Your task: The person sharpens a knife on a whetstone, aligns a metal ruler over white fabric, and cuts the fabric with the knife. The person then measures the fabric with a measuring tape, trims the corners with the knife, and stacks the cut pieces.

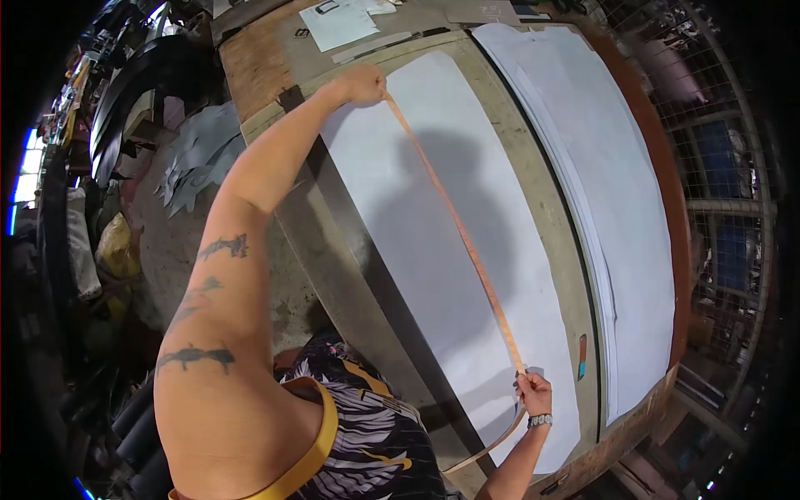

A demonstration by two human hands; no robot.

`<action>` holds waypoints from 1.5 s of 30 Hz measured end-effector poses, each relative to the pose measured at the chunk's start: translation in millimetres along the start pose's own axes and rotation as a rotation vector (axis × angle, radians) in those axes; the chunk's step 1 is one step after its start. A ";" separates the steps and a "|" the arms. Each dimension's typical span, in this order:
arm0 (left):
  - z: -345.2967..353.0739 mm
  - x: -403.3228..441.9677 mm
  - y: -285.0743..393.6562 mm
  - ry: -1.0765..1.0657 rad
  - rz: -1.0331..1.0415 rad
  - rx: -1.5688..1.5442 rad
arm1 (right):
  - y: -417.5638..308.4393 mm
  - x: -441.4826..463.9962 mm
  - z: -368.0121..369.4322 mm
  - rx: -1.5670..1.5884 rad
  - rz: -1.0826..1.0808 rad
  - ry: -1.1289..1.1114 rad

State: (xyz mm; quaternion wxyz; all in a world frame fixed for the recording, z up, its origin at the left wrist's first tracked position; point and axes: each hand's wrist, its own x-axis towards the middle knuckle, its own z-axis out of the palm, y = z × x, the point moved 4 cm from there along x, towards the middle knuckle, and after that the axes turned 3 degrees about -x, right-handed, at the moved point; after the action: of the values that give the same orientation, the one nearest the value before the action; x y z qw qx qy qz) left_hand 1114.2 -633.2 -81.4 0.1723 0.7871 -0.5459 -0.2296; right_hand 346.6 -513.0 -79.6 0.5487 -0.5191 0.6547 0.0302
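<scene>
An orange measuring tape (454, 218) runs in a nearly straight diagonal over a long white sheet (417, 250) on the table. At its far end, by the sheet's upper edge, my left hand (360, 84) is closed on the tape. My right hand (533, 390), with a watch at the wrist, pinches the tape over the sheet's near end. From there the loose tape curves down and left, past the sheet's edge. A shadow falls across the middle of the sheet.
A stack of large white sheets (617, 183) lies on the right. A small cutter-like tool (582, 358) rests beside it. Papers (340, 23) are at the far end. Grey scraps (202, 150) lie left of the table, and wire mesh (725, 108) stands at right.
</scene>
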 end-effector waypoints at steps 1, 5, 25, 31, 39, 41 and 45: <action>1.3 3.4 -3.7 0.071 -0.077 0.030 | -5.2 3.0 4.8 -0.005 0.029 -0.002; 15.1 -11.9 -14.6 0.354 -0.220 -0.146 | -10.1 12.0 15.6 0.001 0.089 -0.016; 39.6 -28.3 6.8 0.699 -0.394 -0.041 | -5.3 15.4 9.5 -0.016 0.095 -0.059; 21.9 -15.2 -13.7 0.438 -0.470 -0.299 | -1.8 17.2 8.2 -0.009 0.072 -0.052; 11.8 14.5 -32.5 0.373 -0.228 -0.262 | 1.2 13.9 8.6 0.000 0.065 -0.019; 6.6 20.5 -51.2 0.360 -0.217 -0.247 | 3.9 15.0 8.4 -0.005 0.012 -0.008; -18.5 15.3 -62.4 0.225 -0.135 0.029 | 0.0 27.9 13.8 -0.167 -0.094 -0.019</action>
State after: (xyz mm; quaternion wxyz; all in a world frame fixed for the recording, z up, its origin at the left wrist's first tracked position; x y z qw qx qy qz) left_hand 1177.6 -625.6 -101.2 0.2053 0.8452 -0.4722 -0.1431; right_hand 360.0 -522.6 -105.9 0.5103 -0.5927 0.6198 0.0639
